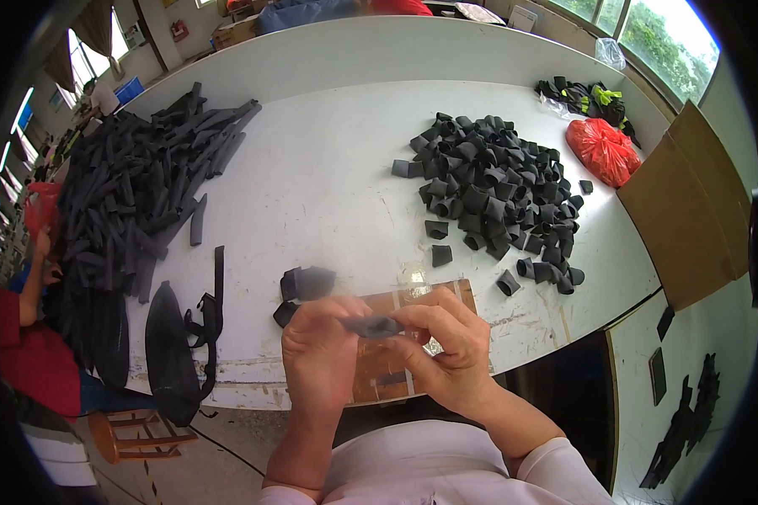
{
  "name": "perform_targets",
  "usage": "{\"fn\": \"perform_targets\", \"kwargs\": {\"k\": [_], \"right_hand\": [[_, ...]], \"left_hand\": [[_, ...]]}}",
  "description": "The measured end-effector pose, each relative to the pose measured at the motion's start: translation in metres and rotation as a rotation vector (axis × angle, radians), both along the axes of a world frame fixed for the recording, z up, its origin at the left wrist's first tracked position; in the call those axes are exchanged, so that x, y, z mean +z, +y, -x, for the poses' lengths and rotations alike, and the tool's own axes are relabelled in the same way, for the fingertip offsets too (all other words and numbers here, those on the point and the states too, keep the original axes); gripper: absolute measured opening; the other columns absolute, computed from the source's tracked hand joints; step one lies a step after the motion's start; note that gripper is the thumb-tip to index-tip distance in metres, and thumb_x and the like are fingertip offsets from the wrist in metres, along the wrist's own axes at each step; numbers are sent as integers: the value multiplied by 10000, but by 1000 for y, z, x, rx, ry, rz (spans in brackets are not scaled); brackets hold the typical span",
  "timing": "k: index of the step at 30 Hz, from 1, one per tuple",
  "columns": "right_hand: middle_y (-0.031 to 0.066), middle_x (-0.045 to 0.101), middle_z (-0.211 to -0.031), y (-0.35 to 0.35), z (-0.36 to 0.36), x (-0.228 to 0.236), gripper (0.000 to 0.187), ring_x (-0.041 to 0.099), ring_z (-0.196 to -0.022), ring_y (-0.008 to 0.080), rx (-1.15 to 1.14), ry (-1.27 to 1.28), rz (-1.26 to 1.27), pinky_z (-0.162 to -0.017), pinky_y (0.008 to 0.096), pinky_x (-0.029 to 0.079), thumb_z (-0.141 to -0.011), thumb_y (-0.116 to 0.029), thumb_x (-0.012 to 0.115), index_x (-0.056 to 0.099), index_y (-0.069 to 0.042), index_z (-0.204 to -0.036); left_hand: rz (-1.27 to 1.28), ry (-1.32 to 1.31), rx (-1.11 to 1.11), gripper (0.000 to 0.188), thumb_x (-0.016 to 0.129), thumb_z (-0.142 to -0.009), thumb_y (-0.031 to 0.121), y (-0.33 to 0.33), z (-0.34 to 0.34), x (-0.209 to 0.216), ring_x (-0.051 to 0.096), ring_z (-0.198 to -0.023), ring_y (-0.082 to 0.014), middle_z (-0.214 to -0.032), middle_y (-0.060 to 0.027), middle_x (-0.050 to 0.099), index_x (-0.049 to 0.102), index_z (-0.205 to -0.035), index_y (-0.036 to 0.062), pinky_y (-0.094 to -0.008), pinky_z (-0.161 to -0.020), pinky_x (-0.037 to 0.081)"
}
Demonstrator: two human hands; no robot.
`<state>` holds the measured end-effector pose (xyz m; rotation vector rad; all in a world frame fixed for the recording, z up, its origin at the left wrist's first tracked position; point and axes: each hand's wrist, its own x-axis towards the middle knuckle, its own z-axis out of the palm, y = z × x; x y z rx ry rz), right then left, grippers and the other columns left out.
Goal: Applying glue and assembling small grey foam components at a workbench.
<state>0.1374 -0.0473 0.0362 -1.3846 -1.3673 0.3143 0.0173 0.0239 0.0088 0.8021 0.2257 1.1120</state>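
Between my two hands, above a brown board (379, 383) at the table's near edge, is a small dark grey fabric piece (370, 326), blurred by motion. My left hand (318, 343) pinches its left end, and my right hand (446, 343) grips the right end between thumb and fingers. Just beyond my left hand lie a few black fabric pieces (307, 284). To the far right spreads a heap of short, curled, dark grey fabric loops (488, 172). A large pile of long dark strips (135, 181) covers the left side.
A red plastic bag (603, 152) and black-and-yellow items (594, 99) sit at the back right, beside a cardboard sheet (691, 210). Black straps and a long black pouch (170, 353) lie at the near left. A person in red (34, 345) sits at the left, near a wooden stool (135, 431).
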Motion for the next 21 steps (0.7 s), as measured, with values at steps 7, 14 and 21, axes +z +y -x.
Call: {"fn": "perform_targets", "kwargs": {"k": [7,14,21], "right_hand": [[62,530,-686,2,-8,-20,98,470,-549,165,13,-177,-122,-469,259,372,-709,17,637,602,-12,-795],[71,519,-671,-2,-8,-9,98,473,-541,176,-4,-213,-24,-459,273,372,-709,11,631,600,-20,-796],[79,507,-660,4,-9,-11,78,465,-544,200,17,-314,-117,-460,291,365,-713,18,616,579,-9,-777]], "left_hand": [[-11,71,6,62,556,-817,53,-7,2,-13,527,-823,-176,-873,-100,573,575,-850,4,-305,-778,419],[-134,238,29,62,550,-826,58,3,4,-10,521,-820,-156,-871,-94,567,561,-858,6,-291,-782,409],[-39,99,8,55,538,-836,58,-1,2,-13,506,-811,-133,-891,-93,567,552,-870,17,-264,-751,406]]}}
